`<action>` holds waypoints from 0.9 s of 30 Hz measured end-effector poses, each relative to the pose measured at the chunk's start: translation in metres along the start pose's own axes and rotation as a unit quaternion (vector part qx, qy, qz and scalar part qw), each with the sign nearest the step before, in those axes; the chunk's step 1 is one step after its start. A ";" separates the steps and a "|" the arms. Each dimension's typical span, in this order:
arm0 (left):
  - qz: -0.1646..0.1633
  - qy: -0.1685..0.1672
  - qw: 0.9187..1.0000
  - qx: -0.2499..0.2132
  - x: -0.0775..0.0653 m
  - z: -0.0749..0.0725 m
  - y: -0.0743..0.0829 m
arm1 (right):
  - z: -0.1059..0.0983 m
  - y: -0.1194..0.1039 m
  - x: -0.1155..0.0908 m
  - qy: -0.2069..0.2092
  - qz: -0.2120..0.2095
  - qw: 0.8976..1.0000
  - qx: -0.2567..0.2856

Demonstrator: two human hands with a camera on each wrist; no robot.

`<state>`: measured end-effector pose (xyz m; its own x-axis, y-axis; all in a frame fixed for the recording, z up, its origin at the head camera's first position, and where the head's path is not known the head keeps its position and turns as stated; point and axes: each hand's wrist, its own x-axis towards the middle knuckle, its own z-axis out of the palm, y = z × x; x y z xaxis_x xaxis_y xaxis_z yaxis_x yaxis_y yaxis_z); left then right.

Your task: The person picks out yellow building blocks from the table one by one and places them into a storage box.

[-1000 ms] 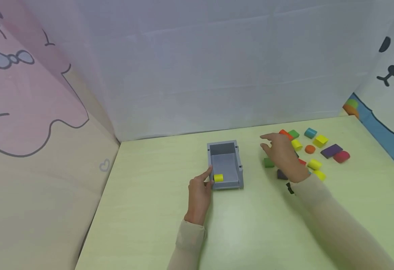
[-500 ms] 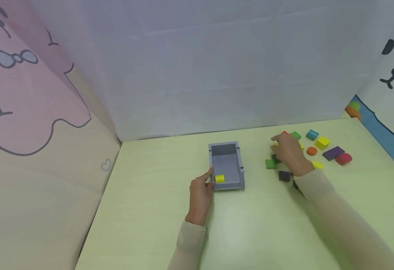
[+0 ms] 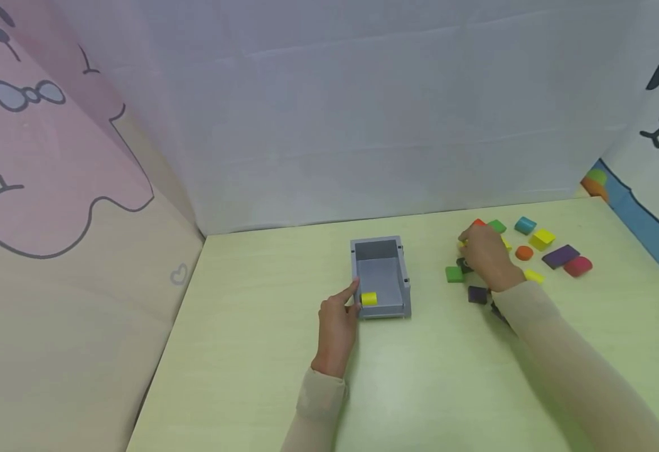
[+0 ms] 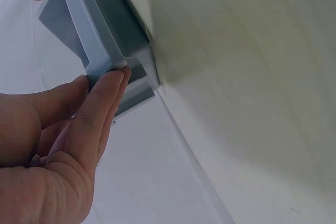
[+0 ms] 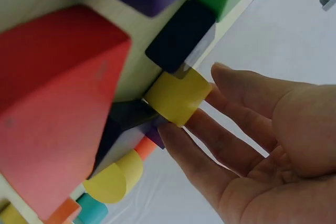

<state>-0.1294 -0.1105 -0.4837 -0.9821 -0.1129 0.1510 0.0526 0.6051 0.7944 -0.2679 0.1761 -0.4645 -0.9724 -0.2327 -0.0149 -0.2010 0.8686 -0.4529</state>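
A small grey bin (image 3: 377, 311) stands on the table with one yellow cylinder (image 3: 369, 299) lying at its near left. My left hand (image 3: 336, 326) is at the bin's near left corner; the left wrist view has thumb and fingers pinching its rim (image 4: 97, 35). Among the blocks at the right, my right hand (image 3: 485, 256) reaches down. Its fingers touch or lie right behind a yellow rounded block (image 5: 176, 95), while the thumb (image 5: 231, 80) stands slightly apart from it. Next to that block are a dark block (image 5: 181, 35) and a big red block (image 5: 58, 82).
Other blocks lie scattered around the right hand: a green one (image 3: 454, 274), a dark one (image 3: 477, 295), an orange disc (image 3: 524, 253), a teal cylinder (image 3: 525, 225), a yellow cube (image 3: 541, 239) and a purple slab (image 3: 561, 256). A light curtain (image 3: 329, 125) hangs behind the table.
My right hand has moved slightly right and down into the blocks, its fingers drawing in. The left hand keeps its hold on the bin.
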 end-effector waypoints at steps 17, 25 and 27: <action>-0.001 -0.001 1.000 0.003 0.000 0.002 -0.001 | -0.004 -0.007 -0.005 0.007 -0.004 0.999 0.031; 0.003 -0.001 1.000 0.004 0.001 0.001 0.000 | -0.012 -0.032 -0.012 0.043 -0.044 0.997 0.036; 0.003 0.002 1.000 0.005 0.001 0.001 0.000 | -0.014 -0.040 -0.014 0.042 -0.041 0.998 0.037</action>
<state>-0.1304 -0.1099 -0.4845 -0.9809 -0.1132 0.1584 0.0564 0.6139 0.7874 -0.2478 0.1509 -0.4339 -0.9600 -0.2616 0.0992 -0.2747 0.8131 -0.5132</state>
